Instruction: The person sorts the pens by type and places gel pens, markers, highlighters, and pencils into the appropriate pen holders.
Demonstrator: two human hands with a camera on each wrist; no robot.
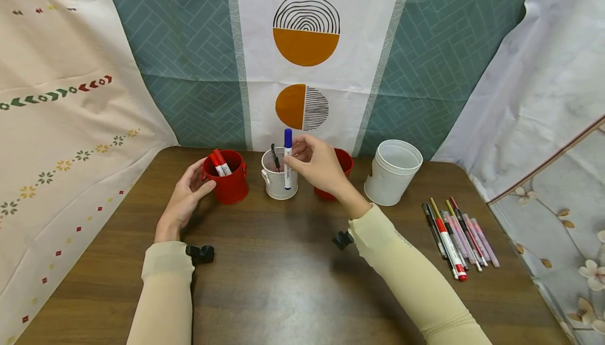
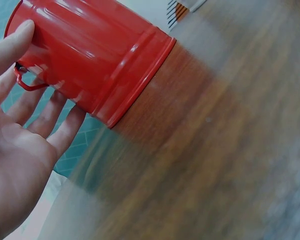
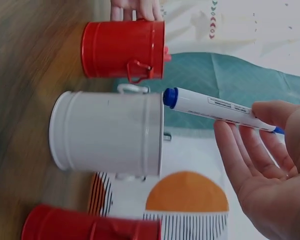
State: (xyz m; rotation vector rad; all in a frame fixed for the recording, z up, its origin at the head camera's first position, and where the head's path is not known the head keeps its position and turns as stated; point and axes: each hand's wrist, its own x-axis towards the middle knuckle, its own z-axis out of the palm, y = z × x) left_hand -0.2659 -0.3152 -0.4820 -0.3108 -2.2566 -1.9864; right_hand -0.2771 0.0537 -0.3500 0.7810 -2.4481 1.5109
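Observation:
My right hand [image 1: 319, 164] pinches a white marker with a blue cap [image 1: 288, 166] between thumb and fingers. The marker is upright in front of a small white bucket [image 3: 110, 132]; the right wrist view shows its blue lower end by the rim. A black pen [image 1: 275, 158] leans inside that bucket. At the left, my left hand [image 1: 183, 198] holds the side of a red bucket [image 2: 90, 55], thumb on the near side and fingers around the handle side. Red-capped markers [image 1: 220, 163] stand in this bucket.
Another red bucket [image 1: 344, 161] stands partly hidden behind my right hand. A larger white bucket [image 1: 392, 177] is farther right. Several pens and markers [image 1: 460, 237] lie in a group on the table's [image 1: 264, 292] right side. Patterned cloth [image 1: 194, 45] hangs behind the table.

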